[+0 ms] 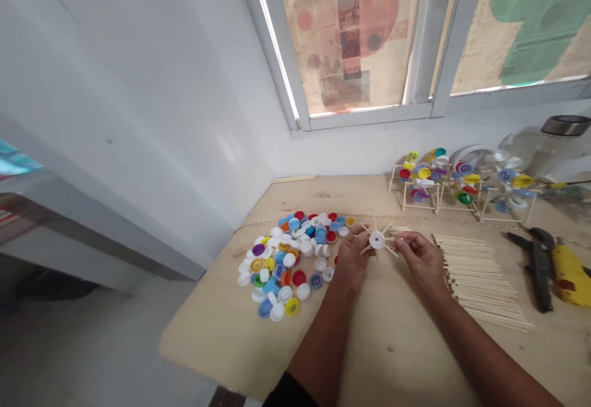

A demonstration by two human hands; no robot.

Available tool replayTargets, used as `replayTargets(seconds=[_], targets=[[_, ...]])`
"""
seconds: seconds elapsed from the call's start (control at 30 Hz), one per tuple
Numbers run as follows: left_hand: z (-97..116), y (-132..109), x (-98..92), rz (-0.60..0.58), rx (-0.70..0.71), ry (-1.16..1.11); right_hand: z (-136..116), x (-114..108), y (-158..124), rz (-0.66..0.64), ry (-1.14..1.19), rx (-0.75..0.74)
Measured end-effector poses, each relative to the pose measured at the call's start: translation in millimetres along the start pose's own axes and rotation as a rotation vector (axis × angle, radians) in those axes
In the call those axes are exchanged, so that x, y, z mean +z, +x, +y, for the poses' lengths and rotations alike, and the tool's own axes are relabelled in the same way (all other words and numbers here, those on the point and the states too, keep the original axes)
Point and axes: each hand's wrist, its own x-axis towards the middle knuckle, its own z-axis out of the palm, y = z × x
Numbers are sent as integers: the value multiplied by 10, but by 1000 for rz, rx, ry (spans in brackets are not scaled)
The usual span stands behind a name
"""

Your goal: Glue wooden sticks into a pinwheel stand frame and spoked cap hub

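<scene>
Between my two hands is a small wheel (377, 240), a white round hub with thin wooden sticks standing out from it like spokes. My left hand (354, 255) is closed on its left side, fingers behind the hub. With thumb and fingertips, my right hand (416, 255) pinches the end of a spoke at the wheel's right. Left of my left hand spreads a pile of coloured bottle caps (281, 259), mostly white, blue, red and yellow. Beside my right hand lies a row of thin wooden sticks (480, 278) with dark ends.
Small stick frames with cap wheels (420, 182) stand at the back right, near a white fan (473, 156) and a glass jar (549, 142). Black pliers-like tool (538, 265) and a yellow glue gun (570, 271) lie at right. A twisted string (447, 217) crosses the table (221, 333).
</scene>
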Motion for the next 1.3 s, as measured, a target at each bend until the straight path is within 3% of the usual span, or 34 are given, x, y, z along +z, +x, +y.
replayTargets(seconds=[0.3, 0.5, 0.67, 0.83, 1.0, 1.17, 1.3], targets=[[-1, 13, -3, -3, -34, -78, -24, 6, -2, 34, -17, -9], [-22, 35, -11, -11, -29, 10, 1, -12, 14, 70, -28, 0], [-72, 37, -18, 38, 43, 144, -1, -23, 22, 115, -28, 28], [-82, 45, -24, 128, 209, 295, -6, -29, 31, 117, -29, 54], [-33, -10, 29, 94, 304, 378, -26, -19, 34, 73, -38, 56], [4, -41, 65, -25, 210, 323, -63, -15, 15, 14, -58, 70], [2, 5, 30, 2, 193, 319, -60, -27, 11, -13, -61, 86]])
